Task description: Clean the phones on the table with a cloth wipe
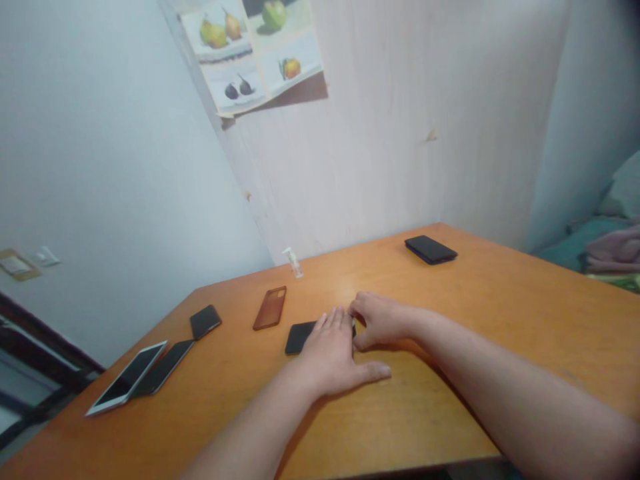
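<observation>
A black smartphone (299,338) lies flat on the wooden table in front of me, its middle covered by my hands. My left hand (327,360) rests palm down across it, fingers stretched out together and thumb spread to the right over the table. Curled around the phone's right end is my right hand (383,320), with forefinger and thumb at its two sides. The phone's underside and part of its right end are hidden. Beyond it, to the left, lies a brown phone case (271,308).
At the left of the table (400,420) lie a white tablet (127,379), a dark phone (165,367) beside it and a smaller black device (205,322). A small clear bottle (293,263) stands near the wall. A black folded case (431,249) lies at the back right.
</observation>
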A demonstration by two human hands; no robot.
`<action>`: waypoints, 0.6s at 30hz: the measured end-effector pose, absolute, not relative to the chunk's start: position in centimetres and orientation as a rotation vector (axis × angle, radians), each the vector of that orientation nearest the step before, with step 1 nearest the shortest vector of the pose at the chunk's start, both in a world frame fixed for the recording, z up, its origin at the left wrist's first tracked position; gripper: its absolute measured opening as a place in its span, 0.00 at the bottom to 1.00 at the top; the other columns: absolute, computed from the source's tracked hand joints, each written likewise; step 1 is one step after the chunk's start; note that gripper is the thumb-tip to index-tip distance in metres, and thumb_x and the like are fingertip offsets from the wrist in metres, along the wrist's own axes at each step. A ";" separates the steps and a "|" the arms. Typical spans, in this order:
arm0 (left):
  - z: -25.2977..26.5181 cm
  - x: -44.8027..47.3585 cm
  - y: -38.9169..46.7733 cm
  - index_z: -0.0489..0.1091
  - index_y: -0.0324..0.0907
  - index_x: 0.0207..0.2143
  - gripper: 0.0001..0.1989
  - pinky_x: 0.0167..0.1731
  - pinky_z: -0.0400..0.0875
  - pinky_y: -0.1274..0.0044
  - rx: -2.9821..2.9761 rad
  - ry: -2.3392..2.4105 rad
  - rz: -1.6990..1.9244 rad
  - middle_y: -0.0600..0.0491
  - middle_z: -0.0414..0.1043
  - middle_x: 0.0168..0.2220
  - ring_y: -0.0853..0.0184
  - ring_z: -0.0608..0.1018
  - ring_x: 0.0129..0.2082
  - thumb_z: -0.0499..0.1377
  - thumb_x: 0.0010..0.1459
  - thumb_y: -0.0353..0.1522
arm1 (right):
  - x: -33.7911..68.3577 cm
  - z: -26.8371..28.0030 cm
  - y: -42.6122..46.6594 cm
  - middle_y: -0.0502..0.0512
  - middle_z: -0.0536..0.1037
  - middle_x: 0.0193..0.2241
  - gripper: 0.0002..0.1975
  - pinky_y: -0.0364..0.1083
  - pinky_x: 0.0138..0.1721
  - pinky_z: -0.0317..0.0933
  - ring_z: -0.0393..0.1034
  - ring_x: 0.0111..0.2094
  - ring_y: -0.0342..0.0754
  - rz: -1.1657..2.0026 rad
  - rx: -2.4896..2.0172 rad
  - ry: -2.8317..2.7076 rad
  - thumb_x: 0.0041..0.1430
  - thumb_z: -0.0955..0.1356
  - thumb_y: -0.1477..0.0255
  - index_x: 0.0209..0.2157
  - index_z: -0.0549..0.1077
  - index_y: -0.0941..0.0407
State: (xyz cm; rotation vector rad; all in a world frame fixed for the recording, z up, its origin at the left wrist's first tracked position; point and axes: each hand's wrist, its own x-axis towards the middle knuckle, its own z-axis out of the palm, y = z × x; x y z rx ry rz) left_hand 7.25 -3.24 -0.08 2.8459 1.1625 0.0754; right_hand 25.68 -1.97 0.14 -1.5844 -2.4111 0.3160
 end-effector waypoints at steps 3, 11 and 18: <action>0.1 6.8 -3.3 0.47 0.36 0.68 0.58 0.65 0.45 0.57 2.858 1.167 0.060 0.38 0.45 0.69 0.48 0.50 0.68 0.47 0.47 0.67 | 25.7 -0.1 -1.8 0.58 0.73 0.37 0.29 0.47 0.36 0.61 0.68 0.38 0.54 0.310 -1.582 -2.401 0.39 0.72 0.50 0.39 0.76 0.56; 0.1 -0.6 -1.9 0.50 0.34 0.67 0.54 0.65 0.45 0.59 2.777 1.516 -0.065 0.37 0.45 0.68 0.50 0.48 0.68 0.46 0.51 0.64 | 25.7 0.6 -2.2 0.61 0.73 0.41 0.34 0.49 0.39 0.63 0.68 0.42 0.57 0.375 -1.601 -2.394 0.39 0.72 0.48 0.44 0.75 0.57; 0.1 0.7 -2.1 0.50 0.32 0.66 0.55 0.65 0.44 0.58 2.778 1.459 -0.049 0.35 0.44 0.68 0.48 0.46 0.69 0.45 0.51 0.65 | 25.7 0.7 -2.2 0.60 0.72 0.40 0.33 0.48 0.37 0.63 0.68 0.41 0.57 0.373 -1.594 -2.397 0.40 0.72 0.48 0.43 0.75 0.56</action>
